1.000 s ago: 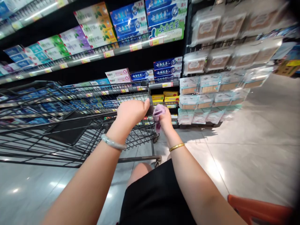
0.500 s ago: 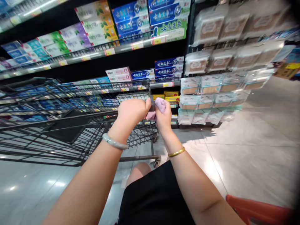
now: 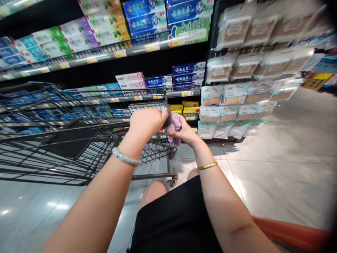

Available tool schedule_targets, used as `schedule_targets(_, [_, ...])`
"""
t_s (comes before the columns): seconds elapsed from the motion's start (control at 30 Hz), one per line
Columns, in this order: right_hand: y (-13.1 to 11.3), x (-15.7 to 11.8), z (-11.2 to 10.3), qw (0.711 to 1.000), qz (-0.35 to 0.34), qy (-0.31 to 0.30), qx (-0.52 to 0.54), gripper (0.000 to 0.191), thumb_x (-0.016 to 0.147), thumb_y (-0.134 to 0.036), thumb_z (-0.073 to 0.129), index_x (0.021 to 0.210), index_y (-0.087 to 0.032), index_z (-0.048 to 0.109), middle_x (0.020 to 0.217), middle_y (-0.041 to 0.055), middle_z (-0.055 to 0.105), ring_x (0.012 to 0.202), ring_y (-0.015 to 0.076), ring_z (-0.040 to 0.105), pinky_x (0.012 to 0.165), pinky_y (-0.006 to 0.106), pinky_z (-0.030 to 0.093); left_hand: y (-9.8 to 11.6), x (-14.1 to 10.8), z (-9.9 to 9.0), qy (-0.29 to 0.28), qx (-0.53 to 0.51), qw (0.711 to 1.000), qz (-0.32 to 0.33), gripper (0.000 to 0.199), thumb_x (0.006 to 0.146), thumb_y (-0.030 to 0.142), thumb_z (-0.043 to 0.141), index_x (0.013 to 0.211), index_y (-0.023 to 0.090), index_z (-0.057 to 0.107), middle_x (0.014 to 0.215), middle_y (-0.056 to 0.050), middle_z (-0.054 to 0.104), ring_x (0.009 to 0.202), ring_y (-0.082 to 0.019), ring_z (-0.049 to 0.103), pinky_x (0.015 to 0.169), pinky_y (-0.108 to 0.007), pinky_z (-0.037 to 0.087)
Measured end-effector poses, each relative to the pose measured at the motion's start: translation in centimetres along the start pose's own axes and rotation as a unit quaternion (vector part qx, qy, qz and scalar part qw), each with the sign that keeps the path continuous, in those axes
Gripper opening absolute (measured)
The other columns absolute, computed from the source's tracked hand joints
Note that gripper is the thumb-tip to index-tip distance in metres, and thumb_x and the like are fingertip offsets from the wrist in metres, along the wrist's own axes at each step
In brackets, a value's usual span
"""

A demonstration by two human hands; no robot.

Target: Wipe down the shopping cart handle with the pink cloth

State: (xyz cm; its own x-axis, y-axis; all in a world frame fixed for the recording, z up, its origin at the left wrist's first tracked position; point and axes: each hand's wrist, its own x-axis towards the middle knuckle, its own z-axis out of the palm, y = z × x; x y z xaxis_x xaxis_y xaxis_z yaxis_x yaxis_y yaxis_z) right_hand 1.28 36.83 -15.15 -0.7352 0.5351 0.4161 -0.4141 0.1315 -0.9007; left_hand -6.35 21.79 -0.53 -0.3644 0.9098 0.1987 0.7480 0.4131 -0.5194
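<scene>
A black wire shopping cart [image 3: 79,172] stands on the left, its corner end towards me. My left hand [image 3: 147,123] is closed around the dark bar at the cart's near corner, thumb up along it. Beside it, my right hand [image 3: 186,133] grips a crumpled purple cloth [image 3: 174,129], thumb across the front. The cloth lies against the cart's dark corner piece [image 3: 167,114]. How far the right fingers wrap behind the cloth is hidden. A pale bangle circles the left wrist and a gold one the right.
Shelves [image 3: 105,52] of toothpaste-like boxes line the far side. Hanging packs of cotton swabs [image 3: 234,31] cover a rack to the right. An orange-red edge [image 3: 289,228] shows at the lower right. Grey tiled floor [image 3: 289,168] runs beneath, and cart wheels [image 3: 173,181] rest on it.
My right hand has turned and shifted slightly, and the purple cloth now shows as one bunch hanging lower beside the corner piece. My left hand keeps its hold. The view has shifted a little.
</scene>
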Motion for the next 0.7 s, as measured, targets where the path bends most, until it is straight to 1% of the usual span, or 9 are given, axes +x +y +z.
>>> schedule_targets(0.07, [0.2, -0.1, -0.7, 0.999, 0.033, -0.018, 0.034, 0.083, 0.060, -0.038, 0.092, 0.134, -0.027, 0.057, 0.127, 0.0033, 0.071, 0.111, 0.0210, 0.068, 0.106, 0.039, 0.053, 0.1, 0.1, 0.1, -0.001, 0.000, 1.000, -0.003, 0.054, 0.104, 0.026, 0.027, 0.148, 0.015, 0.057, 0.087, -0.021, 0.072, 0.085, -0.038, 0.073, 0.067, -0.041, 0.049])
schedule_targets(0.17, [-0.5, 0.0, -0.7, 0.994, 0.069, 0.030, 0.085, 0.064, 0.066, -0.046, 0.087, 0.121, -0.025, 0.063, 0.112, 0.0035, 0.074, 0.097, 0.0205, 0.070, 0.096, 0.039, 0.057, 0.2, 0.1, 0.1, 0.001, -0.004, 1.000, 0.003, 0.055, 0.105, 0.026, 0.025, 0.148, 0.015, 0.056, 0.089, -0.021, 0.072, 0.085, -0.037, 0.073, 0.067, -0.040, 0.049])
schedule_targets(0.27, [-2.1, 0.4, 0.5, 0.990, -0.023, 0.121, 0.069, 0.058, 0.069, -0.045, 0.084, 0.119, -0.025, 0.061, 0.114, 0.0034, 0.072, 0.101, 0.0207, 0.069, 0.099, 0.038, 0.055, 0.2, 0.2, 0.0, 0.000, -0.017, 1.000, -0.004, 0.057, 0.105, 0.027, 0.021, 0.144, 0.014, 0.061, 0.089, -0.022, 0.072, 0.086, -0.038, 0.072, 0.068, -0.042, 0.049])
schedule_targets(0.33, [-2.6, 0.5, 1.4, 0.981, -0.103, 0.163, 0.021, 0.054, 0.073, -0.040, 0.079, 0.121, -0.026, 0.060, 0.120, 0.0033, 0.070, 0.107, 0.0205, 0.067, 0.103, 0.038, 0.053, 0.2, 0.3, -0.1, 0.001, -0.027, 1.000, -0.012, 0.059, 0.105, 0.029, 0.020, 0.141, 0.013, 0.064, 0.089, -0.022, 0.072, 0.088, -0.039, 0.072, 0.069, -0.043, 0.049])
schedule_targets(0.37, [-2.5, 0.5, 1.7, 0.976, -0.118, 0.183, -0.006, 0.050, 0.074, -0.037, 0.075, 0.120, -0.025, 0.060, 0.119, 0.0031, 0.070, 0.106, 0.0203, 0.067, 0.103, 0.037, 0.053, 0.1, 0.3, -0.1, 0.002, -0.030, 0.999, -0.014, 0.059, 0.105, 0.029, 0.020, 0.141, 0.013, 0.064, 0.090, -0.023, 0.072, 0.088, -0.039, 0.072, 0.069, -0.043, 0.049])
schedule_targets(0.43, [-1.5, 0.3, 2.0, 0.975, -0.065, 0.204, -0.056, 0.042, 0.070, -0.030, 0.071, 0.110, -0.023, 0.063, 0.105, 0.0015, 0.071, 0.096, 0.0197, 0.067, 0.097, 0.037, 0.055, 0.1, 0.5, 0.0, 0.003, -0.033, 0.999, -0.013, 0.057, 0.104, 0.029, 0.023, 0.143, 0.014, 0.063, 0.089, -0.022, 0.072, 0.087, -0.039, 0.072, 0.069, -0.043, 0.049])
schedule_targets(0.53, [0.4, 0.4, 1.7, 0.974, 0.074, 0.194, -0.091, 0.032, 0.062, -0.025, 0.067, 0.094, -0.021, 0.065, 0.081, -0.0012, 0.069, 0.077, 0.0193, 0.065, 0.084, 0.038, 0.058, 0.1, 0.8, 0.0, -0.008, -0.038, 0.999, -0.015, 0.057, 0.104, 0.029, 0.024, 0.144, 0.015, 0.062, 0.089, -0.022, 0.072, 0.086, -0.038, 0.072, 0.067, -0.041, 0.048])
schedule_targets(0.6, [0.7, 0.7, 1.5, 0.975, 0.079, 0.193, -0.072, 0.035, 0.064, -0.027, 0.067, 0.098, -0.021, 0.065, 0.086, 0.0001, 0.071, 0.078, 0.0191, 0.066, 0.084, 0.038, 0.058, 0.2, 0.9, -0.1, -0.011, -0.042, 0.999, -0.017, 0.058, 0.104, 0.030, 0.023, 0.143, 0.015, 0.063, 0.089, -0.022, 0.073, 0.086, -0.039, 0.072, 0.067, -0.041, 0.048])
schedule_targets(0.7, [0.0, 1.2, 1.5, 0.976, -0.030, 0.217, -0.013, 0.047, 0.072, -0.035, 0.066, 0.117, -0.023, 0.061, 0.112, 0.0034, 0.073, 0.097, 0.0192, 0.069, 0.094, 0.036, 0.057, 0.4, 1.0, -0.4, -0.008, -0.052, 0.998, -0.018, 0.062, 0.105, 0.034, 0.018, 0.139, 0.012, 0.066, 0.090, -0.024, 0.072, 0.088, -0.040, 0.072, 0.068, -0.042, 0.048])
